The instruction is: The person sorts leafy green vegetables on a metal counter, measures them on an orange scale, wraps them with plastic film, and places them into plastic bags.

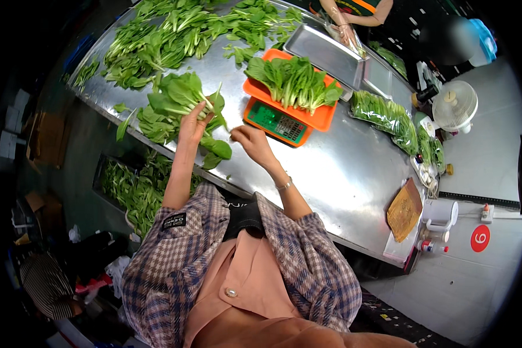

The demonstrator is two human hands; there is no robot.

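My left hand (194,123) is closed round the pale stalks of a bunch of leafy greens (180,95), held over the near left side of the metal table. To its right, my right hand (253,142) has its fingers pinched together, beside a thin stalk. Whether that stalk is between the fingertips is hard to make out. Loose green leaves (216,148) lie between the two hands at the table's edge. Just beyond my right hand stands an orange digital scale (284,125) with a lit display. Its orange tray (322,119) carries another bunch of greens (296,84).
A large heap of greens (162,40) covers the far left of the table (330,185). Bagged greens (383,116), a metal tray (325,52) and a white fan (455,106) are at right. A co-worker's hands (348,32) hold clear plastic. More greens (139,188) lie in a container below.
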